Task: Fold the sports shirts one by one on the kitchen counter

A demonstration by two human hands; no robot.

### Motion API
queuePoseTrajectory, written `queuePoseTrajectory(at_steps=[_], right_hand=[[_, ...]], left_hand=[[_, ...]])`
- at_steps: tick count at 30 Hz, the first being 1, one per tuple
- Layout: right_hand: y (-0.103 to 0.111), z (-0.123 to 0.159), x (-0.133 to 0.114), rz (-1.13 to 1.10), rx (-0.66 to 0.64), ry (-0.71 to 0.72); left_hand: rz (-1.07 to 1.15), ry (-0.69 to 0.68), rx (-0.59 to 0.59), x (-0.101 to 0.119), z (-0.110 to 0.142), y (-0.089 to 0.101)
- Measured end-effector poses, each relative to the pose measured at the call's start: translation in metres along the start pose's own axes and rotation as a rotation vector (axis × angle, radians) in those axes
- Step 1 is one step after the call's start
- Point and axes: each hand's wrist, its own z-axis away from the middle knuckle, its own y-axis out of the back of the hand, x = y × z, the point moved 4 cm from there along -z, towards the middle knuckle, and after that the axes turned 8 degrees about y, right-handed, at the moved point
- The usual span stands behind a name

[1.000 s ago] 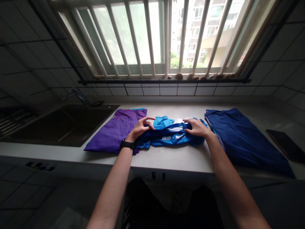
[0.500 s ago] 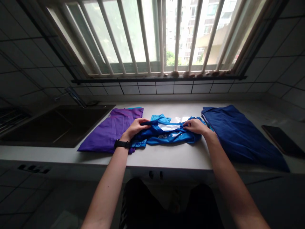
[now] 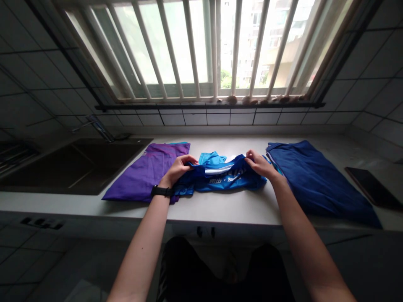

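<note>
A blue shirt (image 3: 220, 182) with white lettering lies bunched on the white counter, its upper edge lifted between my two hands. My left hand (image 3: 179, 167), with a black watch on the wrist, pinches the left end of that edge. My right hand (image 3: 258, 162) pinches the right end, a little higher. A white strip shows along the raised edge. Behind the shirt sits a light blue piece of cloth (image 3: 212, 157). Folded purple cloth (image 3: 141, 172) lies beside my left hand, and folded navy cloth (image 3: 317, 180) lies to the right of my right hand.
A dark sink (image 3: 69, 167) with a faucet (image 3: 100, 128) takes up the left of the counter (image 3: 220, 207). At the far right lies a dark phone (image 3: 374, 186). Behind the counter is a barred window (image 3: 214, 50) with small shell-like objects (image 3: 232, 100) on its sill.
My right hand has risen slightly, lifting the right part of the shirt's edge. The neck opening has narrowed to a strip, and more lettering shows. My left hand has hardly moved.
</note>
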Motion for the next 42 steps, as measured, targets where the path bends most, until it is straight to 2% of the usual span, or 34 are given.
queuePoseTrajectory(at_steps=[3,6,11,13,16,19,21,23,25,28,31,33,36,39,42], right_hand=[[-0.001,0.001,-0.003,-0.040,0.019,0.066],[0.000,0.002,-0.003,-0.062,0.008,0.057],[0.003,0.002,0.001,-0.012,0.017,0.003],[0.004,0.001,0.001,0.017,0.017,-0.010],[0.007,0.000,-0.003,0.020,0.039,0.017],[0.013,0.001,-0.008,-0.088,0.067,0.040],[0.015,0.001,-0.009,-0.182,0.043,0.028],[0.015,0.000,-0.007,-0.232,0.038,0.003],[0.015,-0.001,-0.003,-0.226,0.104,-0.036],[0.014,-0.003,0.008,-0.122,0.267,-0.099],[0.013,-0.002,0.016,-0.028,0.390,-0.140],[0.013,-0.001,0.018,-0.026,0.409,-0.125],[0.011,-0.002,0.011,-0.042,0.364,-0.036],[0.005,-0.003,0.000,-0.022,0.224,0.056],[-0.001,-0.001,-0.003,0.030,0.113,0.061]], left_hand=[[-0.035,0.004,0.020,0.002,0.001,-0.001],[-0.054,0.000,0.026,0.004,0.003,-0.001],[-0.071,0.040,-0.082,0.005,0.005,-0.009],[-0.071,0.057,-0.083,0.001,0.002,-0.010],[-0.030,0.040,0.029,-0.008,-0.006,-0.005],[-0.034,0.001,0.253,-0.014,-0.010,0.005],[-0.149,-0.014,0.413,-0.010,-0.009,0.012],[-0.334,-0.044,0.515,0.003,-0.006,0.015],[-0.513,-0.097,0.553,0.021,-0.007,0.014],[-0.717,-0.166,0.562,0.045,-0.021,0.008],[-0.854,-0.166,0.580,0.051,-0.044,-0.002],[-0.894,-0.138,0.607,0.047,-0.055,-0.009],[-0.940,-0.127,0.580,0.036,-0.062,-0.017],[-1.002,-0.184,0.410,0.026,-0.060,-0.024],[-1.042,-0.194,0.276,0.019,-0.058,-0.027]])
